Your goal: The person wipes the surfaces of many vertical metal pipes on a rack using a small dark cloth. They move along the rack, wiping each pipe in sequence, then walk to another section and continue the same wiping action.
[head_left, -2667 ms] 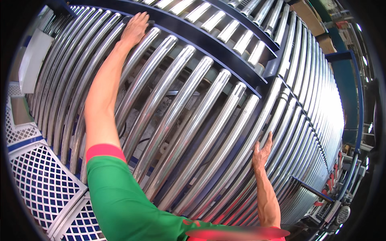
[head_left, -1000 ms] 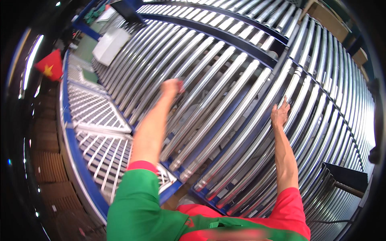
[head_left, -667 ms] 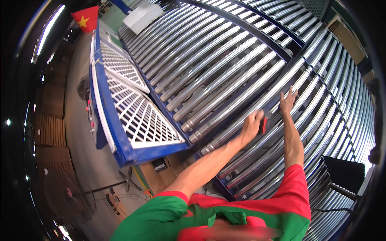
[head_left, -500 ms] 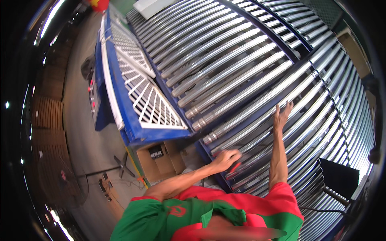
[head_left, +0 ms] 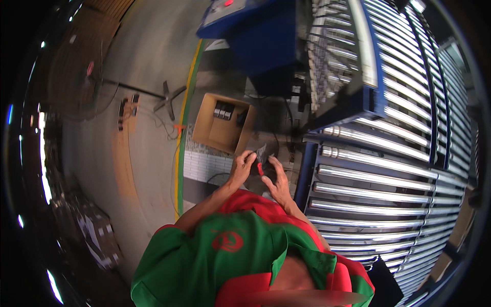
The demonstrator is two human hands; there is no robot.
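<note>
Head view: on the near side of the cardboard box (head_left: 219,136), left hand (head_left: 241,169) holds a red-and-black object (head_left: 260,169); right hand (head_left: 280,185), loosely spread, is close, contact unclear.

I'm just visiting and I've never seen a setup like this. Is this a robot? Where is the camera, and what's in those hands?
No robot here: these are a person's own bare hands. The view comes from a wide fisheye camera worn on the head, looking down, so straight edges bend near the rim. At the bottom is the wearer's green and red shirt. The left hand and right hand are close together, with a small dark and red object between them. It is too small to identify, and I can't tell which hand grips it. Beyond them is an open cardboard box with dark items inside. On the right are rows of shiny metal rollers.
</note>
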